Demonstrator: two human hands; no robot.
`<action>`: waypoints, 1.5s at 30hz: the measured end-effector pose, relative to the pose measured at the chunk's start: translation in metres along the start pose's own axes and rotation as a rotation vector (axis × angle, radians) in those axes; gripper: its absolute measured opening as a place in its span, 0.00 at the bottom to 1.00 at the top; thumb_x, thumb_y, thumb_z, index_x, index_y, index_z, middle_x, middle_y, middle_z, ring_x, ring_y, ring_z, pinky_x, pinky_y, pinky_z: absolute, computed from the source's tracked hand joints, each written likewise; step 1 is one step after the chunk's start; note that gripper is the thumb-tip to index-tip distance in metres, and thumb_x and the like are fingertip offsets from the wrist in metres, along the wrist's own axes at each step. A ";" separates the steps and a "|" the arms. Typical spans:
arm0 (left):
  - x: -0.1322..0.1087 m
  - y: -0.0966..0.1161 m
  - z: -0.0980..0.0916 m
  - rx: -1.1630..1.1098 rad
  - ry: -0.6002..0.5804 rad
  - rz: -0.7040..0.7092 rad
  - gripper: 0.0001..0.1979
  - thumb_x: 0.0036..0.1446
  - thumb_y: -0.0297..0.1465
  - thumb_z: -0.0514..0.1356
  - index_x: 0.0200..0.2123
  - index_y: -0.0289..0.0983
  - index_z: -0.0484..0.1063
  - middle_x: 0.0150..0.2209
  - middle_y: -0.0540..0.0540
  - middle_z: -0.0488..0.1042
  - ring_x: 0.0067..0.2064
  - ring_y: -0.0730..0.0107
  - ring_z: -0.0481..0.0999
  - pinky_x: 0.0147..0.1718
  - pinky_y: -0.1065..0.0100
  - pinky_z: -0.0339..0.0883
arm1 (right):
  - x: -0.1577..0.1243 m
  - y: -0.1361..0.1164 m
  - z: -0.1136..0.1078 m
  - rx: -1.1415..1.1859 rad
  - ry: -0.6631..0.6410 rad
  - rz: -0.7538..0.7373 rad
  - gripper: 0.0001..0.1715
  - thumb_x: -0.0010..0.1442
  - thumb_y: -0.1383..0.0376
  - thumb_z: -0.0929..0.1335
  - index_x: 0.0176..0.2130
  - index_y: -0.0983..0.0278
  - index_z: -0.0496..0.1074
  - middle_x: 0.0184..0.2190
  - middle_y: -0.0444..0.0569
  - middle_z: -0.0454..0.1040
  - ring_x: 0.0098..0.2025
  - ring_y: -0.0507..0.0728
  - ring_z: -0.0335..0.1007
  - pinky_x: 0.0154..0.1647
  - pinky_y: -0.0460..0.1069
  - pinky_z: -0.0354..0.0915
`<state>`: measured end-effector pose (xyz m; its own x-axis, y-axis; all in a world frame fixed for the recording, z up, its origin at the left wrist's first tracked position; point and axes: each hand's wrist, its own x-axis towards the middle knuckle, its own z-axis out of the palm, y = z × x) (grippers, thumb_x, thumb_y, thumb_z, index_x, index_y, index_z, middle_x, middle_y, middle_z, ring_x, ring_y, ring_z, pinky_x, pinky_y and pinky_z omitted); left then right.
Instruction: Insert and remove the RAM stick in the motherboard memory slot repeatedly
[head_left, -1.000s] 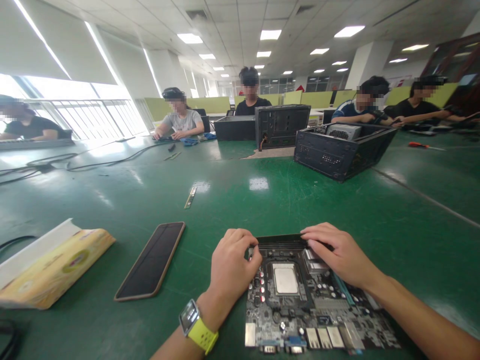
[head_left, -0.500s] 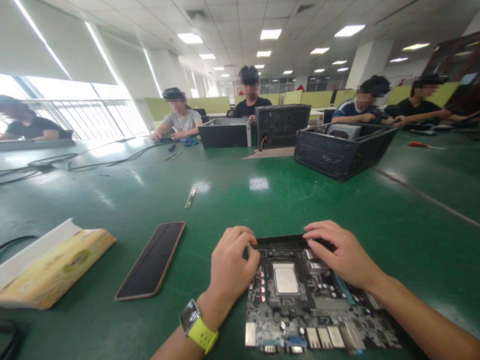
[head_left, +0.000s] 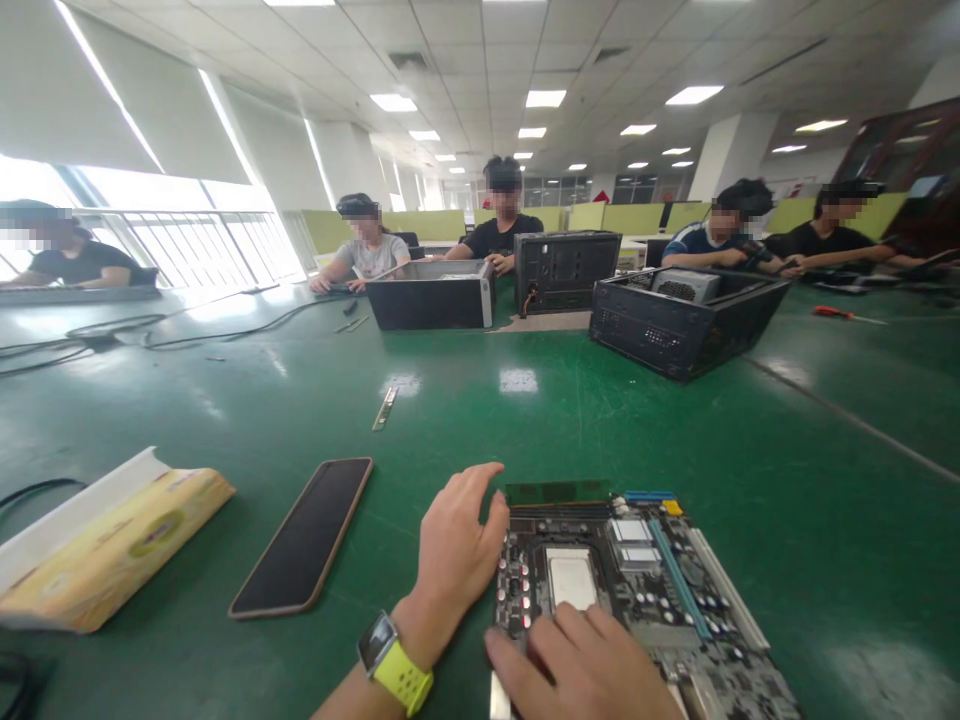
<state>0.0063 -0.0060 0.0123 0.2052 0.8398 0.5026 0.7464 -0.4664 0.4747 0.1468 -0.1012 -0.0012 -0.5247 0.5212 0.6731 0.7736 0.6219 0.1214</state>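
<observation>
A motherboard (head_left: 660,635) lies on the green table in front of me. A green memory stick (head_left: 559,492) stands along the slots at its far edge. My left hand (head_left: 461,525) is at the board's far left corner, beside the memory stick's left end, with thumb and forefinger apart. On its wrist is a watch (head_left: 390,655) with a yellow-green band. My right hand (head_left: 585,665) reaches over the near left part of the board, fingers spread and bent. Its fingertips are just below the square metal processor (head_left: 571,578) and cover part of it. Whether they touch the board I cannot tell.
A phone (head_left: 304,540) and a yellow tissue pack (head_left: 124,545) lie to the left. Another memory stick (head_left: 385,408) lies farther off. Computer cases (head_left: 682,320) stand across the table, with several people behind. A red screwdriver (head_left: 836,313) is at far right.
My right hand has left the memory stick's right end and come nearer, over the board's near left part. My left forefinger has straightened away from the stick's left end. The view has tilted up.
</observation>
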 end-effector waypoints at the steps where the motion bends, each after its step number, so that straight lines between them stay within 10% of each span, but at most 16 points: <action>1: 0.000 0.000 0.000 0.008 -0.004 -0.002 0.13 0.59 0.28 0.51 0.47 0.38 0.68 0.43 0.44 0.74 0.46 0.61 0.73 0.45 0.60 0.66 | 0.001 -0.003 0.004 -0.018 0.026 0.014 0.08 0.63 0.63 0.61 0.38 0.59 0.69 0.17 0.41 0.67 0.19 0.52 0.61 0.22 0.48 0.46; 13: -0.002 0.000 0.001 -0.002 0.025 0.002 0.12 0.58 0.29 0.52 0.45 0.39 0.68 0.42 0.45 0.75 0.44 0.62 0.74 0.44 0.60 0.67 | 0.001 -0.007 0.011 0.092 0.103 0.081 0.24 0.57 0.49 0.62 0.18 0.61 0.62 0.14 0.42 0.65 0.20 0.53 0.57 0.24 0.50 0.41; 19: -0.003 0.001 -0.002 -0.014 0.042 0.017 0.11 0.58 0.30 0.52 0.44 0.38 0.68 0.40 0.45 0.75 0.42 0.61 0.75 0.42 0.60 0.68 | -0.001 0.087 -0.018 -0.080 -0.457 0.637 0.12 0.57 0.64 0.61 0.28 0.60 0.71 0.27 0.47 0.76 0.30 0.58 0.70 0.30 0.50 0.52; 25: -0.002 0.003 -0.003 0.012 0.020 0.017 0.10 0.57 0.30 0.53 0.41 0.39 0.69 0.37 0.46 0.76 0.39 0.62 0.75 0.39 0.61 0.69 | -0.008 0.164 -0.024 -0.154 -0.576 0.912 0.15 0.60 0.63 0.58 0.36 0.61 0.72 0.35 0.51 0.77 0.36 0.59 0.72 0.28 0.48 0.54; 31: -0.002 0.003 -0.001 0.028 0.016 0.051 0.09 0.56 0.30 0.53 0.40 0.39 0.70 0.36 0.46 0.76 0.38 0.62 0.75 0.38 0.63 0.69 | -0.003 0.113 -0.044 0.221 -0.569 0.724 0.13 0.58 0.62 0.62 0.28 0.63 0.74 0.25 0.49 0.77 0.28 0.56 0.72 0.26 0.47 0.57; 35: -0.002 0.005 -0.001 0.012 -0.008 0.072 0.06 0.56 0.28 0.54 0.37 0.39 0.69 0.36 0.47 0.75 0.39 0.63 0.74 0.39 0.62 0.69 | 0.005 0.083 -0.069 1.045 -0.720 0.654 0.20 0.60 0.57 0.62 0.49 0.59 0.71 0.33 0.47 0.79 0.25 0.53 0.74 0.21 0.44 0.62; 41: -0.002 0.009 -0.002 -0.029 -0.061 0.121 0.04 0.53 0.26 0.56 0.32 0.39 0.68 0.41 0.46 0.74 0.44 0.63 0.73 0.43 0.61 0.68 | -0.001 0.128 -0.048 0.613 -0.197 0.749 0.17 0.59 0.56 0.63 0.42 0.61 0.75 0.43 0.51 0.76 0.46 0.60 0.71 0.49 0.54 0.65; 45: -0.002 0.009 -0.001 -0.011 -0.076 0.132 0.05 0.52 0.26 0.57 0.32 0.39 0.71 0.44 0.45 0.74 0.47 0.60 0.72 0.46 0.58 0.68 | -0.013 0.148 -0.021 0.472 -0.209 0.677 0.15 0.59 0.59 0.63 0.37 0.62 0.76 0.49 0.52 0.74 0.52 0.61 0.67 0.55 0.57 0.60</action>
<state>0.0118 -0.0123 0.0156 0.3486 0.7896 0.5050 0.7028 -0.5767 0.4165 0.2752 -0.0280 0.0231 -0.0931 0.9369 0.3371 0.7396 0.2917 -0.6066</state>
